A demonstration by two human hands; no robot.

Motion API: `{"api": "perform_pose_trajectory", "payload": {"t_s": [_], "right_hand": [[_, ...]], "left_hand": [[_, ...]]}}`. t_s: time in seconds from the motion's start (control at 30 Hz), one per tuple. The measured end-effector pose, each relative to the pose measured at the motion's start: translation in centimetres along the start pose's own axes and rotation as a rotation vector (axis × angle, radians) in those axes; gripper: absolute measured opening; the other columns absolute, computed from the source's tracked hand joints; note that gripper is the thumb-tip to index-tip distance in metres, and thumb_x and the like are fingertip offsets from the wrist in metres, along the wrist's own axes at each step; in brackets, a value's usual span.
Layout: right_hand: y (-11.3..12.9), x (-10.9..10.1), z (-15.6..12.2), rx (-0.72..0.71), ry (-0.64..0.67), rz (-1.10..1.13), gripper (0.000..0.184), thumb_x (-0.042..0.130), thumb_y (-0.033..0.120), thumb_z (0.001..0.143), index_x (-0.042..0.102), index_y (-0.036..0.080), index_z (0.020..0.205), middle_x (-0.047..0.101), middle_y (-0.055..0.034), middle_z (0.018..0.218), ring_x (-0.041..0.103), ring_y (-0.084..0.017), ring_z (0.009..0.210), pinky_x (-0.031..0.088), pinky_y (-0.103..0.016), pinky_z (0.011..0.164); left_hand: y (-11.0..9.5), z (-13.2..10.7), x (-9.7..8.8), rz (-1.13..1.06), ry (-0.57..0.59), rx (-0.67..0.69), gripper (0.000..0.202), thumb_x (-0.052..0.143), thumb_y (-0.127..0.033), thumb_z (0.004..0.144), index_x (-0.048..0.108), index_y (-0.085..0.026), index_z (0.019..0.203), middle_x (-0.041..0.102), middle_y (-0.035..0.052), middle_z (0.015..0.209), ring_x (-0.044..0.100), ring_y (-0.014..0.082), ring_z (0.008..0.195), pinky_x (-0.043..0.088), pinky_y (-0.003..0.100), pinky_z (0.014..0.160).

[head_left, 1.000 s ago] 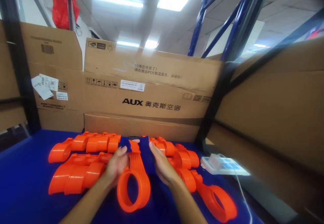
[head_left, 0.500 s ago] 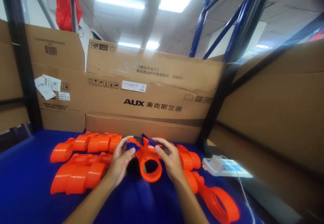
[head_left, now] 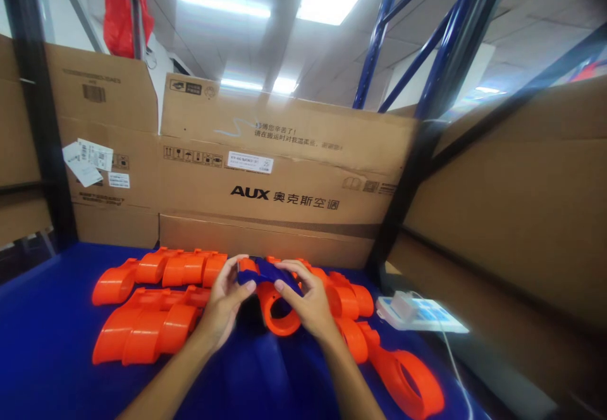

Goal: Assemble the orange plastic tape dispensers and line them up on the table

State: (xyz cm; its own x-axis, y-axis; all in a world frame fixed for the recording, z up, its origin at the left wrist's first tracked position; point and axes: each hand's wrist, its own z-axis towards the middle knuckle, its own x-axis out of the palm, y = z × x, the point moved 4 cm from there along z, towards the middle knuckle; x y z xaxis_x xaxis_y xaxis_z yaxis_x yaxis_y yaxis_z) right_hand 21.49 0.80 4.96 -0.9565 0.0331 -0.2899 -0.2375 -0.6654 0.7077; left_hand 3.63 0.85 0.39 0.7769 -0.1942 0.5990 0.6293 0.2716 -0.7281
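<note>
Over a blue tabletop [head_left: 42, 331], the left hand [head_left: 226, 303] pinches the far end of an orange ringed piece [head_left: 283, 329] in its grip; the right hand [head_left: 309, 303] pinches a blue piece [head_left: 269, 272] lying across it. Orange parts [head_left: 142, 339] crowd both sides, some blocked from view by the right hand; a power strip [head_left: 439, 320] lies at right, printed cardboard [head_left: 284, 229] behind.

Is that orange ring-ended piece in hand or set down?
In hand: the left hand pinches the orange ring-ended piece's far end, while the right hand grips the blue part there.
</note>
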Motion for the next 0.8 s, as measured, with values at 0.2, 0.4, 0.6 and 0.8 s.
{"api": "perform_pose_trajectory", "payload": {"t_s": [0.2, 0.4, 0.6, 0.8], "right_hand": [[-0.4, 0.4, -0.1, 0.045, 0.057, 0.047, 0.037, 0.072, 0.036, 0.083, 0.067, 0.026, 0.118, 0.069, -0.0076, 0.119, 0.063, -0.028, 0.113, 0.049, -0.044, 0.101], [-0.1, 0.9, -0.5, 0.055, 0.112, 0.092, 0.051, 0.076, 0.035, 0.08, 0.059, 0.024, 0.126, 0.066, -0.0095, 0.128, 0.062, -0.028, 0.117, 0.05, -0.044, 0.1], [0.4, 1.0, -0.9, -0.074, 0.084, -0.179, 0.056, 0.081, 0.038, 0.073, 0.061, 0.026, 0.124, 0.069, -0.0076, 0.119, 0.066, -0.028, 0.106, 0.053, -0.045, 0.093], [1.1, 0.6, -1.1, -0.343, 0.037, -0.488, 0.063, 0.082, 0.042, 0.073, 0.058, 0.027, 0.13, 0.068, -0.0103, 0.116, 0.063, -0.03, 0.105, 0.051, -0.048, 0.093]], "left_hand": [[-0.1, 0.0, -0.2, -0.017, 0.011, 0.008, 0.058, 0.08, -0.02, 0.07, 0.06, -0.028, 0.124, 0.062, 0.0052, 0.126, 0.057, 0.0237, 0.118, 0.048, 0.033, 0.098], [-0.3, -0.2, -0.2, -0.041, 0.057, 0.039, 0.058, 0.078, -0.022, 0.071, 0.06, -0.027, 0.126, 0.061, 0.007, 0.128, 0.054, 0.0293, 0.124, 0.046, 0.039, 0.101], [-0.5, -0.2, -0.2, -0.03, 0.09, 0.057, 0.054, 0.073, -0.03, 0.076, 0.059, -0.025, 0.128, 0.06, 0.01, 0.135, 0.05, 0.0331, 0.13, 0.04, 0.046, 0.108], [-0.7, 0.1, -0.2, 0.149, 0.03, 0.123, 0.054, 0.076, -0.029, 0.076, 0.057, -0.025, 0.126, 0.058, 0.0114, 0.139, 0.049, 0.0299, 0.133, 0.034, 0.046, 0.113]]}}
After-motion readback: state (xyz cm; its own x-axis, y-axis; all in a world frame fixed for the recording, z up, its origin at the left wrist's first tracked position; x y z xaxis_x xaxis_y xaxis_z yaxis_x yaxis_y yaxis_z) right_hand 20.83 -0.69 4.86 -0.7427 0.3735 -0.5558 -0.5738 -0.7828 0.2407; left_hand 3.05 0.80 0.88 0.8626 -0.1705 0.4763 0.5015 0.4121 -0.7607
